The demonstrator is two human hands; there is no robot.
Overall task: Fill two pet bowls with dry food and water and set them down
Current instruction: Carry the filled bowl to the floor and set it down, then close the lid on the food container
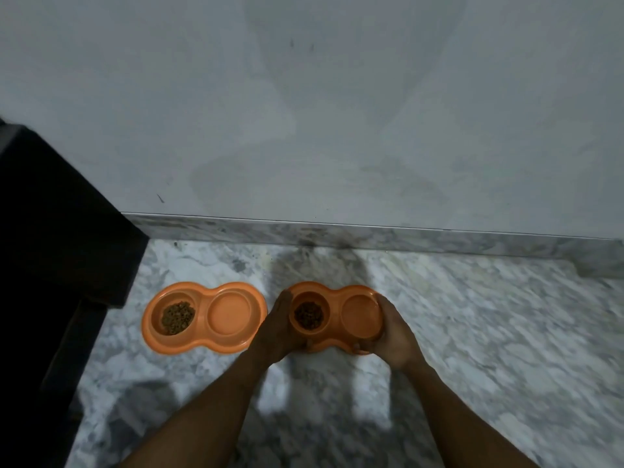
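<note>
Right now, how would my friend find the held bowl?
Look below the grey wall to the marble floor and two orange double bowls. Pick the right bowl: the left hand and right hand grip its ends; the left bowl is untouched.

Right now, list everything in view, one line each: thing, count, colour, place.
left bowl: one, orange, two wells, on the floor left of centre
right bowl: one, orange, two wells, held at both ends, right of the first
dry food: two heaps, brown, one in each bowl's left well
floor: one, grey-white marble, under everything
skirting: one, same marble, along the foot of the wall
wall: one, pale grey, behind
dark cabinet: one, black, far left
left hand: one, grips the right bowl's left end
right hand: one, grips its right end
</note>
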